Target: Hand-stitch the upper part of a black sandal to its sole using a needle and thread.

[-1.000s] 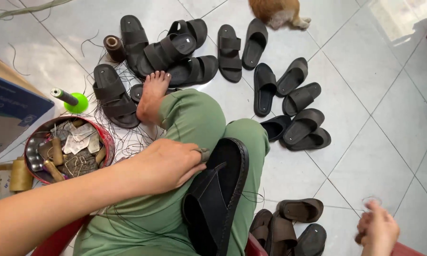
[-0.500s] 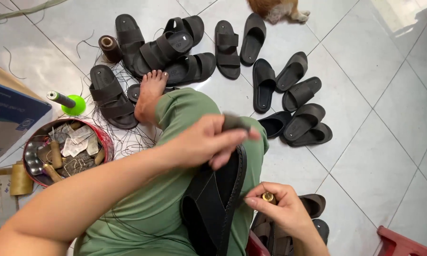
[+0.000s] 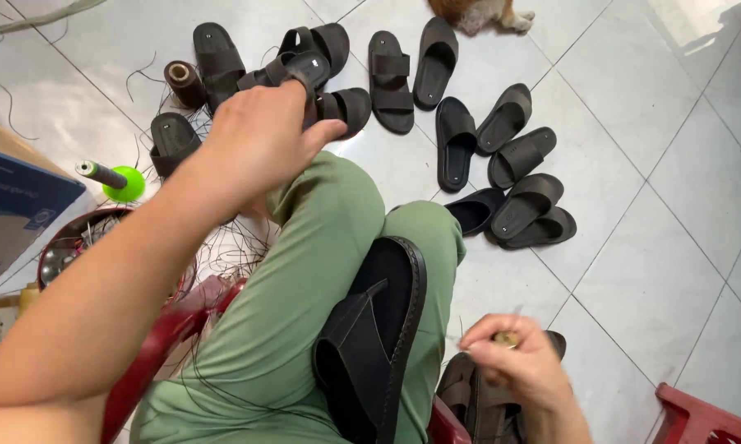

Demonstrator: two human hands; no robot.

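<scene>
A black sandal (image 3: 383,329) lies sole-edge up across my lap, on green trousers (image 3: 321,247). My left hand (image 3: 259,140) is raised above my knee with its fingers curled shut; I cannot see anything in it. My right hand (image 3: 518,366) is low beside my right thigh, pinching a small brass-coloured tool (image 3: 507,337) with a thin point. Neither hand touches the sandal. Loose dark threads hang over my left leg.
Several black sandals (image 3: 510,164) lie scattered on the white tiled floor ahead. A brown thread spool (image 3: 181,82), a green spool stand (image 3: 124,182), a round tin (image 3: 58,251) and a cardboard box (image 3: 9,205) sit at left. A red stool (image 3: 161,341) is under me, and a furry animal (image 3: 477,12) lies at the top.
My left hand left the sandal and rose up and away to the left. My right hand came in from the lower right with the small tool, then drew back from the sandal.
</scene>
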